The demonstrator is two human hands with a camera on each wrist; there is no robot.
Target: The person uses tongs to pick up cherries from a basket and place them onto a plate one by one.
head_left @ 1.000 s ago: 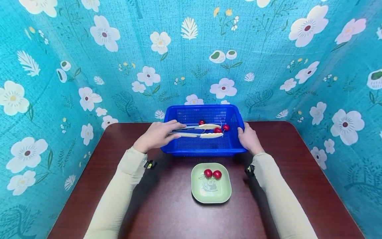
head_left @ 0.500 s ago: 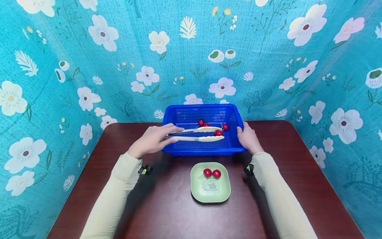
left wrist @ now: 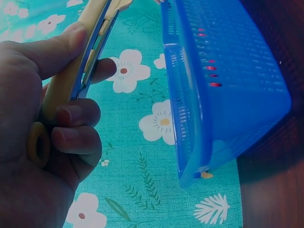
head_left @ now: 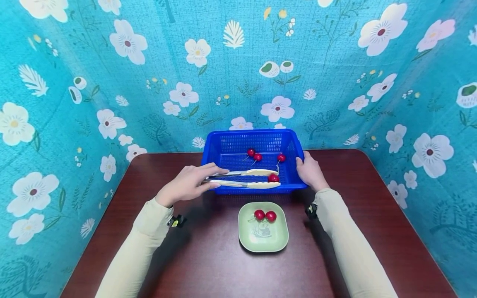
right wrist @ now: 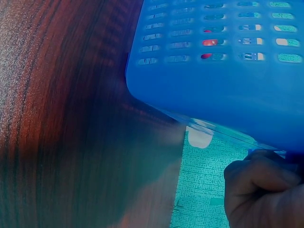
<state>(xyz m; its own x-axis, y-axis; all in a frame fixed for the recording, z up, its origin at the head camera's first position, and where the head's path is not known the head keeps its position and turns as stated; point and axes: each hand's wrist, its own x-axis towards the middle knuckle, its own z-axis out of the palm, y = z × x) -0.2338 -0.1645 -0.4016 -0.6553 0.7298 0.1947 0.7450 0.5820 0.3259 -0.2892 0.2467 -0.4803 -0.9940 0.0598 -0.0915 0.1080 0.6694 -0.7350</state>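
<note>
My left hand (head_left: 189, 182) grips a pair of tongs (head_left: 238, 183) with cream tips; in the left wrist view the thumb and fingers wrap round the tongs' handle (left wrist: 66, 80). Between the tips sits a red cherry (head_left: 273, 178), over the near side of a blue basket (head_left: 253, 191). Three more cherries lie in the basket: one cherry (head_left: 251, 152) beside another cherry (head_left: 258, 157), and a third cherry (head_left: 281, 157) to the right. With its fingers curled, my right hand (head_left: 312, 171) holds the basket's right rim; the right wrist view shows that hand (right wrist: 266, 185) below the basket wall (right wrist: 213, 90).
A pale green square plate (head_left: 262, 242) stands in front of the basket, bearing two cherries (head_left: 271, 216) near its far side. The dark wooden table (head_left: 216, 265) reaches back to a teal flowered curtain (head_left: 238, 91) behind and at both sides.
My left hand has drawn the tongs toward the near side of the basket, and the cherry between the tips has come along. The right hand stays on the rim.
</note>
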